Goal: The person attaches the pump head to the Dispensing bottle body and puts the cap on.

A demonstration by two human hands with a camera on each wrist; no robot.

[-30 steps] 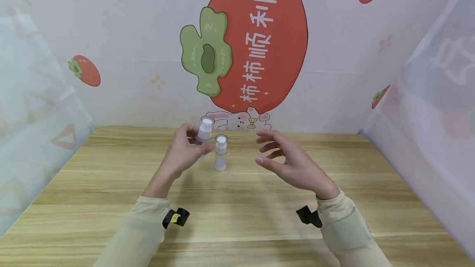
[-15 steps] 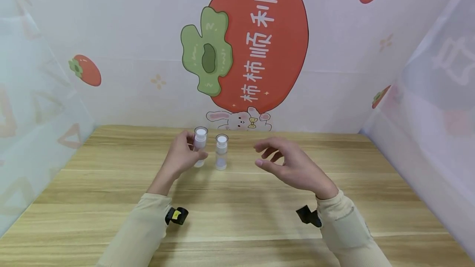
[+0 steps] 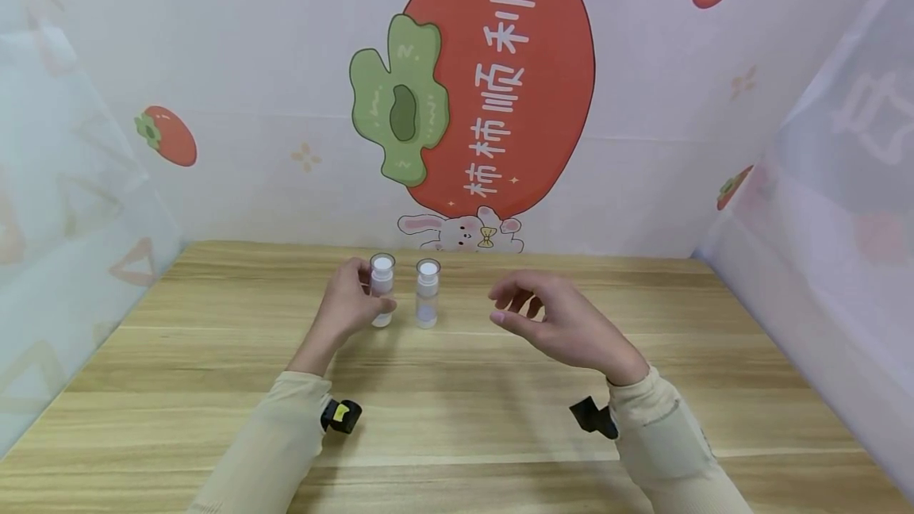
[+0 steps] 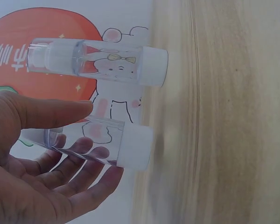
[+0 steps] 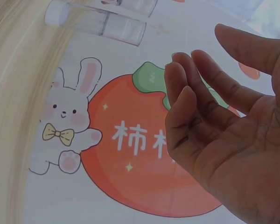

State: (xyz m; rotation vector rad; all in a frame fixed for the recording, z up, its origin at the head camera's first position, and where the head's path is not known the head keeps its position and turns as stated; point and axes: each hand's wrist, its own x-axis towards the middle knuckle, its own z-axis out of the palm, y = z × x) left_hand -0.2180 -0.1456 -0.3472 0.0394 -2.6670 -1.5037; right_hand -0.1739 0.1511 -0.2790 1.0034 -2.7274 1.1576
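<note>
Two small clear bottles with white pump tops and white bases stand upright side by side near the back of the table, a narrow gap between them. My left hand (image 3: 347, 300) has its thumb and curled fingers round the left bottle (image 3: 382, 284); in the left wrist view the fingertips show through the clear wall of that bottle (image 4: 136, 147). The right bottle (image 3: 427, 296) is untouched. To the right of both, my right hand (image 3: 560, 320) hovers above the table with loosely curled fingers, holding nothing; the right wrist view shows its bare palm (image 5: 242, 158).
The wood-grain table (image 3: 457, 419) reaches back to an upright white sheet (image 3: 286, 205) printed with a large red persimmon (image 3: 543, 86) and a rabbit (image 3: 464, 234). Pale sheets (image 3: 842, 205) also stand along the left and right sides.
My left hand has brought its bottle down and slightly left, from a raised tilt to upright on the table. The right hand's fingers have curled in a little; the other bottle has stayed put.
</note>
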